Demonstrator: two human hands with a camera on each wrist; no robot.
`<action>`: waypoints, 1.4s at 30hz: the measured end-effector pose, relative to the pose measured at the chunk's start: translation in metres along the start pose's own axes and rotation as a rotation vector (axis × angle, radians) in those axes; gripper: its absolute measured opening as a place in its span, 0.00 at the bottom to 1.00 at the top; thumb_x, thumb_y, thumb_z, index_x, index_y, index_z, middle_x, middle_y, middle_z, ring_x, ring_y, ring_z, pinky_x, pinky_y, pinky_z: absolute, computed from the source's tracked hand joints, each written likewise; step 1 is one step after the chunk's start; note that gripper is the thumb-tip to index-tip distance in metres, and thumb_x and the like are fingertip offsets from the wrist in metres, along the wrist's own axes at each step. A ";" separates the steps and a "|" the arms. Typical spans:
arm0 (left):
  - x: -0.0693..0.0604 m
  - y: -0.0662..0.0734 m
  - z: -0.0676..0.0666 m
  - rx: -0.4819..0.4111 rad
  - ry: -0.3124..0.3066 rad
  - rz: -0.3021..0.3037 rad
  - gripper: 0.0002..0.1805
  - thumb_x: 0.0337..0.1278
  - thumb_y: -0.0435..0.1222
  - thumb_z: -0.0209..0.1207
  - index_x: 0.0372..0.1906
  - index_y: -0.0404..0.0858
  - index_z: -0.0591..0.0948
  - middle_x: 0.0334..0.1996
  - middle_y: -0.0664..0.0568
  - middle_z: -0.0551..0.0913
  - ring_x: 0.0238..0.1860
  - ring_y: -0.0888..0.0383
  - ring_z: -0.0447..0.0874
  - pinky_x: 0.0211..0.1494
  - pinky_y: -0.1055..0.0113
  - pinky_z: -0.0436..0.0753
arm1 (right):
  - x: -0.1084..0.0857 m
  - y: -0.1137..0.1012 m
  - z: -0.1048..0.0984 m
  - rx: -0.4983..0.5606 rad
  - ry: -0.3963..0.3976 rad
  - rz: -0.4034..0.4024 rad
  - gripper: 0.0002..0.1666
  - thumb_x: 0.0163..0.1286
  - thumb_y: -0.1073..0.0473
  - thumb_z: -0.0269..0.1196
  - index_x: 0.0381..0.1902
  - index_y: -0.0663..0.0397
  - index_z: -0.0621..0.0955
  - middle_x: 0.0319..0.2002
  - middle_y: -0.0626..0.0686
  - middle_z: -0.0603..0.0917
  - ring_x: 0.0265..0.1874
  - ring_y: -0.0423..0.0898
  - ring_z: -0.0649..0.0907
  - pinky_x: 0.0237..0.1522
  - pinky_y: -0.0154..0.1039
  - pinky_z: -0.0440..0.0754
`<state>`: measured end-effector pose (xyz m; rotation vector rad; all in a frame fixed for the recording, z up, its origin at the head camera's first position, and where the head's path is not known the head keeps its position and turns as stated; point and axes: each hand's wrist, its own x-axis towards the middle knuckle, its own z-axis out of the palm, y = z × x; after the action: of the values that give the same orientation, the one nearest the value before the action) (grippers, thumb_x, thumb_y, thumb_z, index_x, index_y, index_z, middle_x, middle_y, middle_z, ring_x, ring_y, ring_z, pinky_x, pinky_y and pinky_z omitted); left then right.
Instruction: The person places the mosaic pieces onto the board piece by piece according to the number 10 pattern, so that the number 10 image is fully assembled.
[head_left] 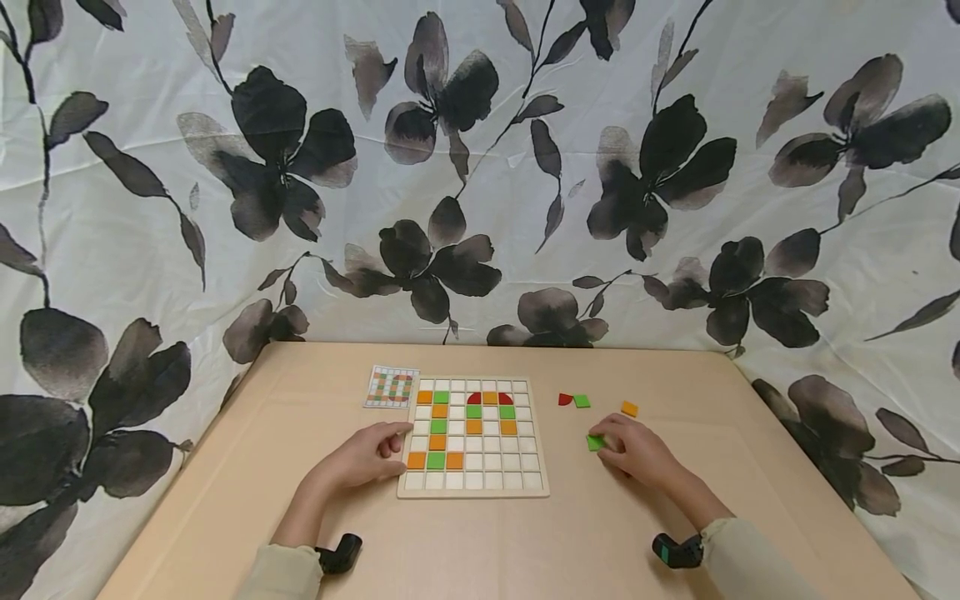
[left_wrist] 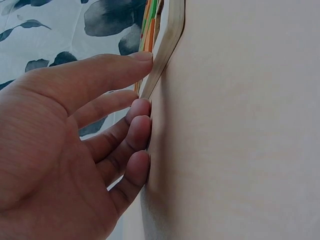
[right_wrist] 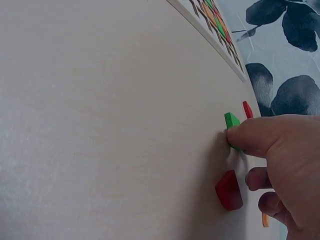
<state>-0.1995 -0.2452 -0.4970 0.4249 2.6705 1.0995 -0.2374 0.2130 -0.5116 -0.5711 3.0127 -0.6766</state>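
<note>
A white gridded board (head_left: 473, 482) lies on the table, with green, orange and red tiles in several of its squares. At its left edge, my left hand (head_left: 365, 454) touches the rim with thumb and index fingertips; the other fingers are loosely bent beside it. My right hand (head_left: 637, 450), to the right of the board, pinches a green square tile (right_wrist: 231, 121) at the table surface. Beneath that hand lies a red piece (right_wrist: 229, 191), hidden in the head view. An orange tile (head_left: 629, 408) is just beyond the right hand.
A small printed pattern card (head_left: 391, 387) lies by the board's upper left corner. Right of the board, a red rounded piece (head_left: 565, 400) and another green tile (head_left: 582, 402) rest on the wooden table (head_left: 480, 550). A floral cloth (head_left: 480, 167) hangs behind.
</note>
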 end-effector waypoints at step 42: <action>0.000 -0.002 0.002 0.007 0.013 0.003 0.33 0.50 0.32 0.67 0.64 0.34 0.72 0.35 0.50 0.73 0.38 0.56 0.69 0.35 0.71 0.67 | 0.037 -0.080 0.028 0.048 -0.044 -0.157 0.11 0.59 0.54 0.70 0.41 0.39 0.84 0.45 0.39 0.81 0.35 0.39 0.75 0.36 0.32 0.74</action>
<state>-0.1992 -0.2460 -0.4998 0.4240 2.6868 1.0972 -0.2416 0.1215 -0.5008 -0.8154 2.9248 -0.7292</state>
